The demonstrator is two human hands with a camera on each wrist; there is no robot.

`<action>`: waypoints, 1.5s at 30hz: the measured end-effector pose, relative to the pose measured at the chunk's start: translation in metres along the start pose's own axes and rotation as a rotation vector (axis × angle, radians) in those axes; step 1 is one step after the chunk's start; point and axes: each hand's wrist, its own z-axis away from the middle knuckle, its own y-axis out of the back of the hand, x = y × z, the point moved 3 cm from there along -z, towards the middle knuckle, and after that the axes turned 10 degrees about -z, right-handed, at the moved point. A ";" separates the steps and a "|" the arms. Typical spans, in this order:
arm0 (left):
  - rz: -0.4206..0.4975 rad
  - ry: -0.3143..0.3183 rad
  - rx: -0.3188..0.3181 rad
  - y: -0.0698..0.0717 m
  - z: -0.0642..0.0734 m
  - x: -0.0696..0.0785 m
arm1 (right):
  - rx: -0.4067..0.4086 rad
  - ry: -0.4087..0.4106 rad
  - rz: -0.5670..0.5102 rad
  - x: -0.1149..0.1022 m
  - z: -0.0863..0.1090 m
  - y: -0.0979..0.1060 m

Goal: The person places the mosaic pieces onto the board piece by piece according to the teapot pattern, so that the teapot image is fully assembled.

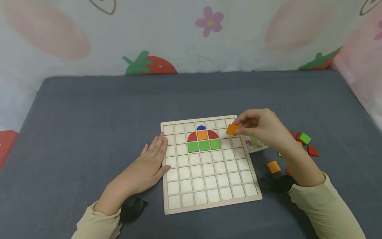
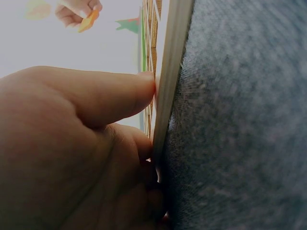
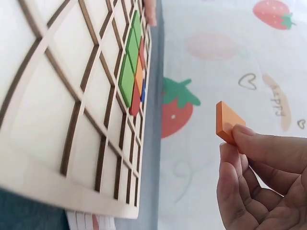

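Observation:
My right hand [image 1: 261,127] pinches an orange square tile [image 1: 232,129] between thumb and fingers, above the right side of a wooden grid board [image 1: 213,203]. In the right wrist view the same orange tile [image 3: 228,123] is held clear of the board. Straight-fingered, my left hand [image 1: 146,169] rests on the board's left edge; in the left wrist view its thumb touches the rim. Set in the board are a blue half-round [image 1: 201,127], an orange square [image 1: 202,135], two red quarter-rounds [image 1: 192,136] and a row of three green squares [image 1: 204,145].
Several loose tiles, red, green and orange, lie right of the board, among them an orange tile [image 1: 273,167] and a green tile [image 1: 305,138]. A printed card [image 1: 256,144] lies partly under the board's right edge. A dark grey cloth [image 1: 98,109] covers the table.

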 end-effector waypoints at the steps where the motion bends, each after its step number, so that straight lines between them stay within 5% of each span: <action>1: 0.000 0.001 -0.003 0.000 0.000 0.000 | -0.003 0.001 -0.004 -0.001 0.000 -0.001; 20: -0.014 -0.004 0.010 0.000 -0.001 0.003 | -0.057 0.029 -0.035 -0.011 -0.007 -0.022; 45: -0.007 -0.010 -0.002 0.000 -0.001 0.003 | -0.268 0.093 -0.007 -0.006 -0.016 -0.086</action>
